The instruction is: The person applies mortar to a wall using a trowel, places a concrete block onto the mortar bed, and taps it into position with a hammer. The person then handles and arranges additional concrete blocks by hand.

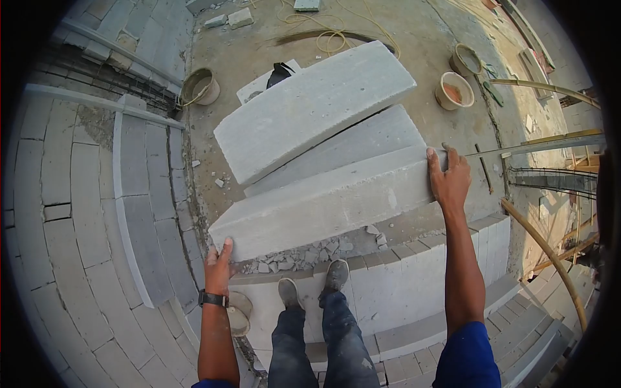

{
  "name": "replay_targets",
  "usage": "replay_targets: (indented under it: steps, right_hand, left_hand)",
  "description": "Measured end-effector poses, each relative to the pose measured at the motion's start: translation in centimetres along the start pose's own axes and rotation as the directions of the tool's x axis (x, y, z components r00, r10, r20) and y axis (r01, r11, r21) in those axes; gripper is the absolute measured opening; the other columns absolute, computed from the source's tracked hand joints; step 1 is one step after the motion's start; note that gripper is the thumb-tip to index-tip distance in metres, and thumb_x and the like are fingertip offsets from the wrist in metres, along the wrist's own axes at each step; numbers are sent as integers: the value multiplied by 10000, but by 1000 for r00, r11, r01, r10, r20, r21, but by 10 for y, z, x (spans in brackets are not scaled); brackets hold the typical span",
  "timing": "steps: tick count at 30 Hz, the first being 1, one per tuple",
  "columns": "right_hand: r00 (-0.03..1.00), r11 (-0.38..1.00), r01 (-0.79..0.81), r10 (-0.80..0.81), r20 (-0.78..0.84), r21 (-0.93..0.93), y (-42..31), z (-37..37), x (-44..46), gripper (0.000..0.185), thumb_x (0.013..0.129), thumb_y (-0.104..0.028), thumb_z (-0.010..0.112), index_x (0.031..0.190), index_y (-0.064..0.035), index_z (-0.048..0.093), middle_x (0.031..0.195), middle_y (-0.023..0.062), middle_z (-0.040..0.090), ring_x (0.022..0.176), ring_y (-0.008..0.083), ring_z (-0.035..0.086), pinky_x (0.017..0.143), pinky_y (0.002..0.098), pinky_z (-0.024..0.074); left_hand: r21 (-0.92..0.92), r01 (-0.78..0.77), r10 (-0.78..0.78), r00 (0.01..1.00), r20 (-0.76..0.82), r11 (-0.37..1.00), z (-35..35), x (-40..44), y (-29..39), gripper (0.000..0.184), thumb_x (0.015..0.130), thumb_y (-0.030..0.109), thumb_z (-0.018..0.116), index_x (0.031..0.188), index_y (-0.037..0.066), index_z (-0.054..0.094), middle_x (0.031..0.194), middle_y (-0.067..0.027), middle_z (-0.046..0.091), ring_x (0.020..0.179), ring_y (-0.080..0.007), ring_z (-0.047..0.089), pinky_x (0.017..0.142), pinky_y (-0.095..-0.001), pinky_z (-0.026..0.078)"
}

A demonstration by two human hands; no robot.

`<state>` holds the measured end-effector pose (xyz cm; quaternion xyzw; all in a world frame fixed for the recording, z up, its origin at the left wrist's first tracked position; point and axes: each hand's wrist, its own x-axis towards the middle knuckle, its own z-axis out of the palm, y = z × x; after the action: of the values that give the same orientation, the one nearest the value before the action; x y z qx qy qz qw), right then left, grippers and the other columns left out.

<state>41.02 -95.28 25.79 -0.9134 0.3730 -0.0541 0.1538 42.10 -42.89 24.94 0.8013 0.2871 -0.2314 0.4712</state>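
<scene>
A long pale grey concrete block (323,207) spans the space in front of me, tilted up toward the right. My left hand (217,268), with a dark watch on the wrist, grips its left end, thumb on the near face. At the right end, my right hand (451,178) clasps the upper corner; some of its fingers are hidden behind the block. Just beyond lie two more blocks: a flat one (381,139), partly covered, and a large one (317,107) resting at an angle across it. Whether the held block touches the flat one I cannot tell.
Broken rubble (304,255) lies before my shoes, which stand on a low block wall (414,275). Block walls (84,207) rise at left. Buckets (202,87) (454,90) stand on the floor, with a yellow hose (333,39) behind. Bamboo poles (546,239) lean at right.
</scene>
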Motion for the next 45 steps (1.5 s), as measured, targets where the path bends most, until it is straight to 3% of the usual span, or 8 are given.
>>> replay_targets:
  steps: [10,15,22,27,30,35,42,45]
  right_hand:
    - [952,932,305,-300,52,-196,-10,32,30,705,1024,-582,470,1526,-87,472,1559,278,393,1476,451,322,1207,568,234]
    - [592,580,800,-716,371,-157,-47,-1,-38,779,1025,-617,448,1593,-91,368,1631,249,318,1555,432,194,1278,566,78]
    - [285,371,903,-894,344,216,-185,62,-164,685,1047,-544,450,1533,-62,457,1645,181,351,1563,355,236,1298,538,92]
    - [385,437,867,-892,235,240,-143,74,-130,741,1021,-577,472,1520,-29,459,1624,197,379,1513,349,346,1293,498,154]
    - [652,651,756,-740,167,-65,-41,29,-47,794,1007,-597,495,1525,1,431,1615,231,374,1495,369,361,1275,506,202]
    - [992,900,47,7,123,-434,99,-51,41,821,1048,-614,413,1566,21,367,1634,248,344,1527,398,305,1261,528,193]
    - [713,701,697,-657,245,-152,-1,-9,-33,755,1050,-542,443,1539,31,398,1609,253,376,1521,389,317,1267,519,180]
    - [762,761,639,-606,228,-110,-23,16,-49,775,1046,-546,444,1538,51,393,1609,266,370,1520,387,321,1272,514,171]
  left_hand:
    - [412,-155,231,962,-142,898,1,35,34,989,889,662,683,1482,-98,462,1433,-334,544,1374,-429,508,1160,-423,380]
    - [809,-312,640,762,-98,497,25,22,54,877,975,538,597,1638,65,273,1653,-278,280,1545,-411,259,1236,-583,207]
    - [802,-560,691,665,284,209,68,18,67,696,1036,446,467,1652,176,288,1717,-145,216,1554,-403,229,1237,-652,84]
    - [801,-573,715,633,297,175,62,20,62,694,1028,470,470,1642,182,323,1710,-152,232,1545,-408,251,1255,-606,100]
    - [807,-564,721,631,287,173,63,22,62,716,1018,486,484,1646,187,312,1713,-154,221,1550,-408,240,1258,-608,91]
    - [808,-565,725,626,289,166,62,22,61,748,1015,540,470,1649,182,301,1716,-148,220,1555,-396,234,1262,-603,69]
    - [803,-570,709,638,301,172,61,23,61,781,1005,560,480,1650,162,293,1714,-154,220,1561,-395,216,1262,-601,65]
    - [802,-573,714,632,302,168,61,23,63,784,998,550,502,1649,164,296,1712,-157,224,1559,-398,220,1261,-603,70]
